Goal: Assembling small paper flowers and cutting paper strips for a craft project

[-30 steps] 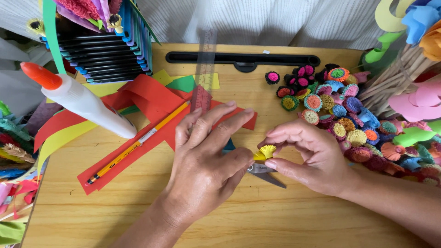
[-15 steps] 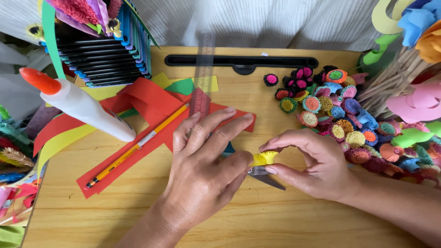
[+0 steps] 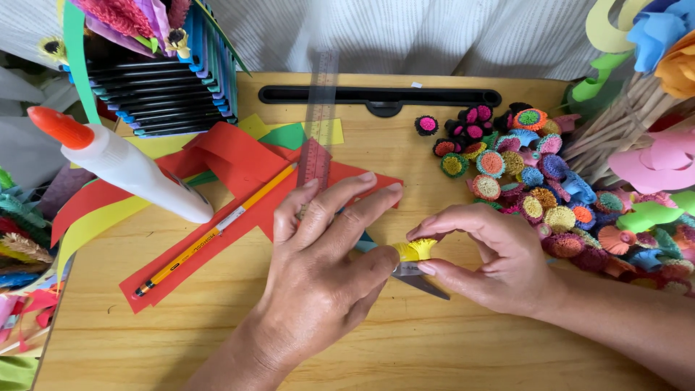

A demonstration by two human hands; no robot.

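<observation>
My left hand [image 3: 326, 268] lies palm down over the wooden table [image 3: 217, 347], its thumb pressing a small yellow fringed paper roll [image 3: 414, 250]. My right hand [image 3: 492, 253] pinches the same roll from the right between thumb and forefinger. Under the roll lies a pair of scissors [image 3: 423, 281], only the blade tips showing. My left fingers rest on red paper [image 3: 232, 163] beside a clear ruler [image 3: 317, 137].
A yellow pencil [image 3: 217, 230] lies across the red paper. A white glue bottle with orange cap [image 3: 123, 165] stands at left. Several rolled paper flowers [image 3: 536, 181] are heaped at right. A paper-strip rack [image 3: 159, 72] stands at the back left, a black tray [image 3: 380, 96] at the back.
Both hands have shifted slightly, and my right fingers have closed further around the yellow roll, which sits a little lower. The rest is unmoved.
</observation>
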